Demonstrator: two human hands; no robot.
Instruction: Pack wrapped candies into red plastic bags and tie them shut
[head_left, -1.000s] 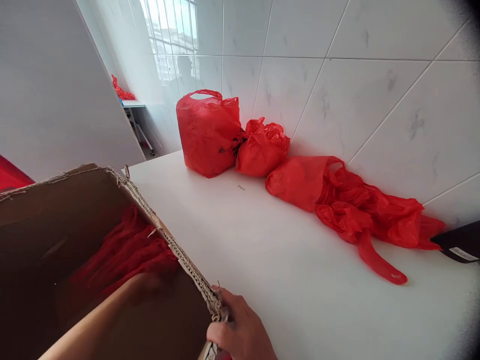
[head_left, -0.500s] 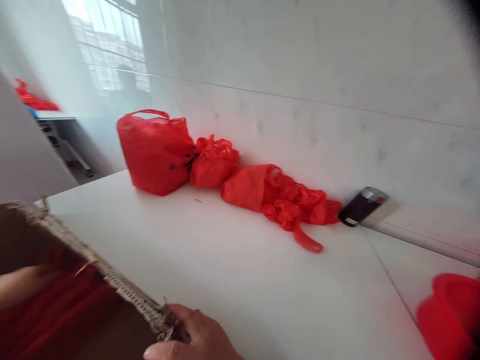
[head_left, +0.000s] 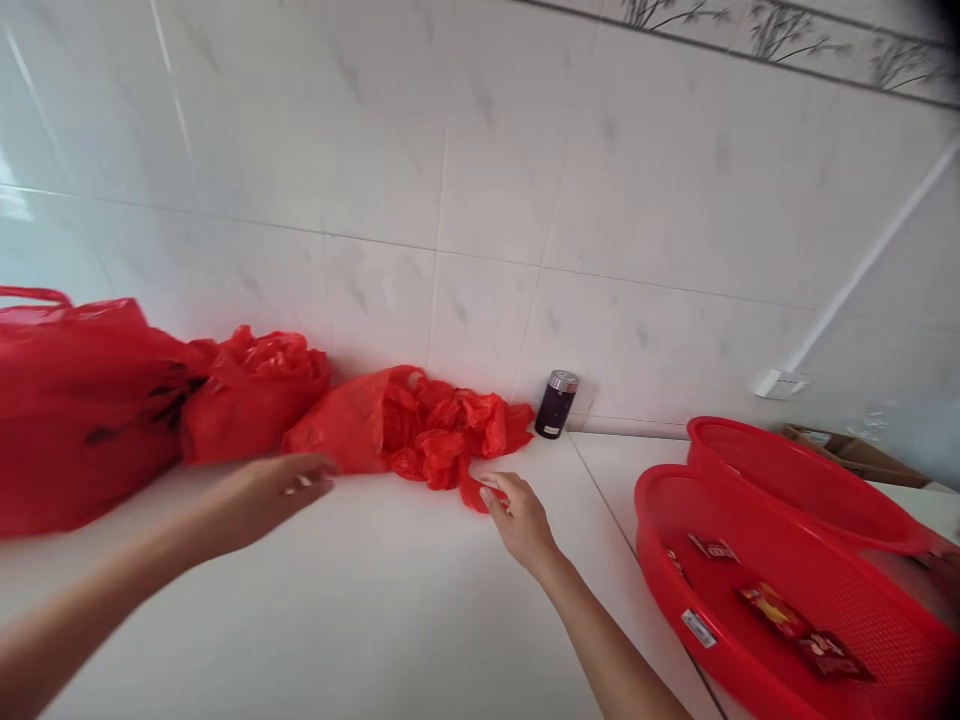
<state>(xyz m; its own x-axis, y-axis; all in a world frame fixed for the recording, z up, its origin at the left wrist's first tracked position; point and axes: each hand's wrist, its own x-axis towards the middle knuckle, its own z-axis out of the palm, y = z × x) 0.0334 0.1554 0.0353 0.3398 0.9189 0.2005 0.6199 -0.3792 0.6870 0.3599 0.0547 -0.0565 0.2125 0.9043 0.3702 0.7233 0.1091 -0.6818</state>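
Note:
My left hand (head_left: 289,492) reaches over the white table (head_left: 330,620), in front of a bulging red plastic bag (head_left: 337,430) that lies on its side. Its fingers are stretched forward, slightly curved, with nothing in them. Near the loose handle strip of the crumpled red bags (head_left: 439,440) is my right hand (head_left: 519,515), thumb and fingers apart. Whether it touches the strip I cannot tell. Further left stand a knotted red bag (head_left: 251,405) and a large full red bag (head_left: 82,420) with dark print, cut by the frame edge.
A dark flask with a silver lid (head_left: 556,405) stands against the tiled wall. At right are a red basket (head_left: 667,560) holding several small snack packets and another red basket (head_left: 750,450) behind it. A cardboard box (head_left: 862,455) and a wall socket (head_left: 781,384) are farther back.
The view has swung right. The frayed-edged brown container with dark red contents has left view, and my right hand is off its edge. Both hands now reach out over the table.

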